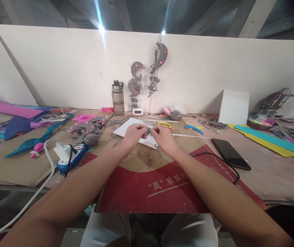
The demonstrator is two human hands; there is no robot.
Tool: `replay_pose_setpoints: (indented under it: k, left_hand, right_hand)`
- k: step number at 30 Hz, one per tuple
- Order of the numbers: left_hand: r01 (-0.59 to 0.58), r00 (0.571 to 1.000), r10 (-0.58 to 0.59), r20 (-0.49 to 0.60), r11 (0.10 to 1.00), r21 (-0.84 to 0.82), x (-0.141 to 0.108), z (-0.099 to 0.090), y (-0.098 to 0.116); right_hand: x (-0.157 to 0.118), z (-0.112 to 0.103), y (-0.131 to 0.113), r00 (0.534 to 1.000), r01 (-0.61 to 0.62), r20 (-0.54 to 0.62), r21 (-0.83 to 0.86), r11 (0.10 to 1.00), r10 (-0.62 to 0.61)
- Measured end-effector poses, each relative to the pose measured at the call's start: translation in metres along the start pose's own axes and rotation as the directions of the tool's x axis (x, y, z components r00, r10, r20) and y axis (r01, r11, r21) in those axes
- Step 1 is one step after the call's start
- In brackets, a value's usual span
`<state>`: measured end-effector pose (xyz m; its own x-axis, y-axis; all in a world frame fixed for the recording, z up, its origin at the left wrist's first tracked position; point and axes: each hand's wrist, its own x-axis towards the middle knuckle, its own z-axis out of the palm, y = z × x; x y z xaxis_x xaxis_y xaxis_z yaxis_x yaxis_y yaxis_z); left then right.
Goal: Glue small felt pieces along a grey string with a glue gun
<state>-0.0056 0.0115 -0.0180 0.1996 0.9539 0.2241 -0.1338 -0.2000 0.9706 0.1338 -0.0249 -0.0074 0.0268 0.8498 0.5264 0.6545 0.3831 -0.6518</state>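
My left hand (136, 133) and my right hand (163, 136) meet above a white sheet (126, 127), fingertips pinched close together. Between them is a small dark green piece (148, 131), mostly covered by the fingers; its kind is too small to make out. Both hands are closed on it. Below the hands, a thin grey cord (150, 160) trails over the red and brown cardboard (142, 192). Just behind my right hand lie yellow-handled scissors (167, 125).
Left are grey felt pieces with pink balls (85, 129), a blue power strip (72, 159) and coloured felt (15, 109). A bottle (118, 99) and a small clock (137, 112) stand behind. Right is a black phone (230, 153). Moon-shaped hangings (159, 60) hang on the wall.
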Motion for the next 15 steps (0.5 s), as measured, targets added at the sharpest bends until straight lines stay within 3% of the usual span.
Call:
replay_pose_setpoints:
  k: [6,15]
  left_hand:
    - [0.013,1.0,-0.012,0.024,1.0,-0.024,-0.0016,0.0014,0.0007]
    - [0.029,0.996,-0.022,0.089,0.996,-0.089,-0.0001,0.0,0.0044]
  right_hand:
    - [0.002,0.0001,-0.0009,0.995,-0.095,-0.003,0.043,0.995,0.095]
    - [0.0031,-0.0019,0.001,0.993,-0.113,-0.005,0.155,0.981,0.116]
